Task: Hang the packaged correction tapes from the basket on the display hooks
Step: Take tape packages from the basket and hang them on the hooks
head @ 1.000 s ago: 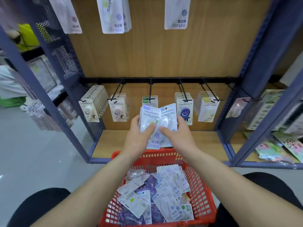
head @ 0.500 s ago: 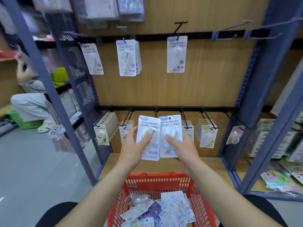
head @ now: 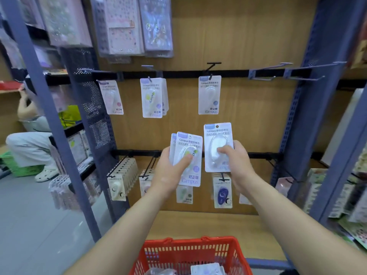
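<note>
My left hand (head: 170,171) holds a small stack of correction tape packs (head: 187,157), thumb on the front pack with the green tape. My right hand (head: 236,163) pinches a single pack with a white tape (head: 217,145), raised a little higher and apart from the stack. Both packs are in front of the lower rail. On the upper rail (head: 178,73) three hooks carry hung packs: a pink one (head: 111,97), a green one (head: 152,97) and a blue one (head: 209,95). The red basket (head: 190,251) sits below between my arms, with more packs inside.
Two bare hooks (head: 266,71) stick out at the upper rail's right end. The lower rail's hooks carry rows of other correction tapes (head: 123,175). Blue metal uprights (head: 317,96) frame the bay. A seated person (head: 29,135) is at the left beside a green crate.
The view tilted upward, so the upper rail now sits mid-frame. Both hands rose with the packs, and my right hand drew its single pack away from the stack and higher.
</note>
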A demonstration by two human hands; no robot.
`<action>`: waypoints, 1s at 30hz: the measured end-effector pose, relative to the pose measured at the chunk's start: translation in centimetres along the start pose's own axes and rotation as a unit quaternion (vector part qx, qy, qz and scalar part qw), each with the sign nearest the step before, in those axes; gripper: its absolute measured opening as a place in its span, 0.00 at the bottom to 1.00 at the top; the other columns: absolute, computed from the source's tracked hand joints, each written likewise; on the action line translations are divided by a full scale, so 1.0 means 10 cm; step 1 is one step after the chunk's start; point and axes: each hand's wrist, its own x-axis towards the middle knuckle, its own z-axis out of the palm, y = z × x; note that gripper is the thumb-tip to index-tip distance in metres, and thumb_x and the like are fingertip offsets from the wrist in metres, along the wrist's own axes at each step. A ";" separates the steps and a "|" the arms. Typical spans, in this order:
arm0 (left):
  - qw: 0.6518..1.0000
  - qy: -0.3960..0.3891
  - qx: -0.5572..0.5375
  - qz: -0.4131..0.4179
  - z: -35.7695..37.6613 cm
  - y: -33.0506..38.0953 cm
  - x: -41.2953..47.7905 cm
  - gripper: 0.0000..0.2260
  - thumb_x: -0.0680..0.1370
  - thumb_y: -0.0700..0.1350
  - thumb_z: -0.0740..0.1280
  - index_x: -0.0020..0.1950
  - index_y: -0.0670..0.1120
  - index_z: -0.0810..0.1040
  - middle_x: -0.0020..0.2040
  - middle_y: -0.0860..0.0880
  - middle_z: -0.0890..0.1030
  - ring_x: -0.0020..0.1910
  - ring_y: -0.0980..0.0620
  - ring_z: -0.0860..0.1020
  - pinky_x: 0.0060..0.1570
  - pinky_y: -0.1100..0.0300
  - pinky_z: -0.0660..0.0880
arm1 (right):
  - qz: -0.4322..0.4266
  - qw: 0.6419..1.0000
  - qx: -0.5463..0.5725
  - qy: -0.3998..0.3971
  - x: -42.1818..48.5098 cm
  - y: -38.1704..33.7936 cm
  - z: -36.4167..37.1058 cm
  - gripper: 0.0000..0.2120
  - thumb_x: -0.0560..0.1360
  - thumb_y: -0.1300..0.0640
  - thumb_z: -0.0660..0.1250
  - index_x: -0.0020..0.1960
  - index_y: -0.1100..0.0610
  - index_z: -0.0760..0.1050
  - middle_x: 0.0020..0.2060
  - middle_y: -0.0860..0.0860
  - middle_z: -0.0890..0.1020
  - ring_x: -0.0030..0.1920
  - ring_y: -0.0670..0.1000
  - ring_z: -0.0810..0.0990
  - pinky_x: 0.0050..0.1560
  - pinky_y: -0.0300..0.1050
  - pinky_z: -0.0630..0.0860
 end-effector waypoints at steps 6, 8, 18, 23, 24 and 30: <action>0.998 0.025 -0.032 0.045 0.01 0.36 0.47 0.17 0.78 0.49 0.74 0.64 0.51 0.76 0.57 0.53 0.84 0.52 0.53 0.85 0.44 0.56 0.84 | -0.111 0.993 -0.037 0.006 0.71 -0.61 0.05 0.12 0.80 0.58 0.70 0.62 0.52 0.78 0.51 0.47 0.86 0.49 0.49 0.87 0.47 0.48 0.84; 0.997 0.025 -0.043 0.051 -0.03 0.41 0.59 0.16 0.77 0.48 0.75 0.63 0.51 0.77 0.56 0.53 0.85 0.53 0.52 0.85 0.49 0.50 0.84 | -0.123 0.992 -0.041 0.003 0.90 -0.73 0.11 0.13 0.81 0.58 0.68 0.65 0.51 0.77 0.53 0.47 0.86 0.49 0.49 0.86 0.44 0.46 0.84; 0.996 0.016 -0.066 0.055 -0.21 0.38 0.84 0.13 0.78 0.48 0.74 0.61 0.53 0.78 0.55 0.55 0.86 0.53 0.51 0.86 0.49 0.48 0.84 | -0.120 0.991 -0.051 0.025 1.23 -0.82 0.25 0.07 0.82 0.56 0.66 0.59 0.51 0.78 0.52 0.50 0.85 0.43 0.49 0.86 0.39 0.47 0.84; 0.996 0.010 -0.071 0.053 -0.24 0.38 0.84 0.14 0.78 0.48 0.74 0.62 0.52 0.78 0.55 0.55 0.86 0.53 0.52 0.85 0.51 0.47 0.83 | -0.073 0.958 -0.247 0.125 1.23 -0.66 0.26 0.29 0.79 0.45 0.68 0.77 0.51 0.65 0.72 0.51 0.72 0.70 0.55 0.73 0.69 0.56 0.73; 0.996 0.009 -0.074 0.053 -0.24 0.38 0.84 0.15 0.78 0.48 0.74 0.62 0.52 0.77 0.55 0.55 0.86 0.53 0.52 0.86 0.51 0.47 0.84 | -0.091 0.946 -0.273 0.148 1.14 -0.60 0.28 0.28 0.78 0.44 0.69 0.75 0.51 0.67 0.69 0.51 0.73 0.69 0.55 0.72 0.69 0.56 0.72; 0.995 0.010 -0.073 0.060 -0.27 0.36 0.82 0.17 0.77 0.50 0.75 0.64 0.51 0.77 0.56 0.53 0.85 0.53 0.51 0.85 0.53 0.45 0.83 | -0.047 0.983 -0.126 -0.128 0.54 -0.29 0.60 0.11 0.80 0.49 0.69 0.60 0.51 0.76 0.54 0.50 0.84 0.48 0.50 0.86 0.48 0.48 0.82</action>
